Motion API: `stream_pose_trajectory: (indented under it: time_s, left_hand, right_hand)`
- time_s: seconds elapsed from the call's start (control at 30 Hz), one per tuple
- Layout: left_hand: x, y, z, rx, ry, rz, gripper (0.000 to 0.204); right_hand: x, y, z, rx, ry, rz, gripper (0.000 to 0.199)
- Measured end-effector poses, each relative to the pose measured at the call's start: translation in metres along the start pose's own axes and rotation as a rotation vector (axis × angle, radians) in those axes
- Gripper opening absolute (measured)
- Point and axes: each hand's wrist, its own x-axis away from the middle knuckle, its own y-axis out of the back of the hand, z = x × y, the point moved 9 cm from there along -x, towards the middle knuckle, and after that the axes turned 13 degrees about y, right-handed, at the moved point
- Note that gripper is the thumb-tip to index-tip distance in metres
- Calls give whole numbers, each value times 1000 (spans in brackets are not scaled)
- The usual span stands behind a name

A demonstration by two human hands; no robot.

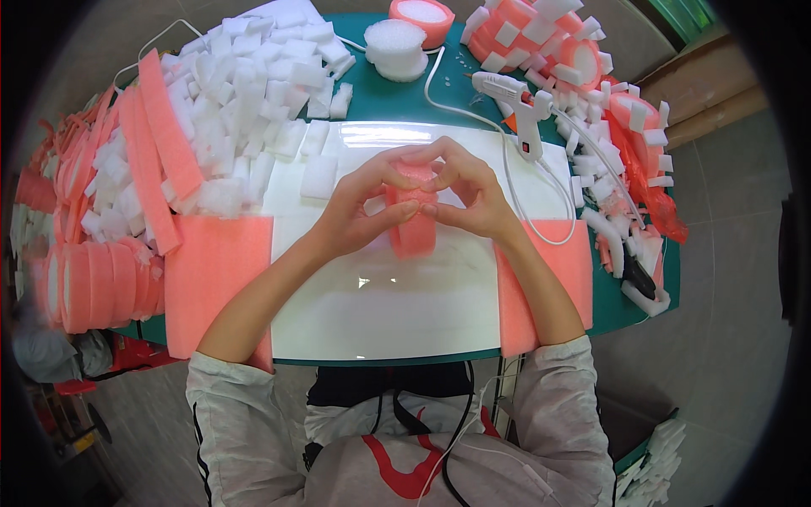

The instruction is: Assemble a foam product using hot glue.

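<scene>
Left hand (365, 205) and right hand (469, 190) both pinch a curved pink foam band (414, 237), probably unfinished, but those round pink-and-white foam pieces (100, 287) near left look pretty done.

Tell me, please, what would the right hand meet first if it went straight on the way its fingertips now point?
The pink foam piece: the right hand points left and already seems to touch it. Just beyond, the left hand would likely come next, though depth is unclear.
</scene>
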Motion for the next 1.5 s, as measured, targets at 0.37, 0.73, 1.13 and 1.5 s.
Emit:
stream_pose_trajectory:
  time_s: [0.37, 0.73, 1.13, 1.5]
  left_hand:
    - [1, -1, 8, 11, -24, 22, 22]
    - [1, 1, 6, 52, 20, -27, 30]
    - [1, 1, 7, 44, 47, -48, 25]
    - [0, 1, 1, -53, -31, -40, 27]
  right_hand:
    - [1, 1, -2, 60, 38, -46, 20]
    - [1, 0, 0, 27, 13, -42, 17]
    - [2, 1, -8, -140, -57, -85, 18]
    - [4, 2, -8, -205, -41, -104, 15]
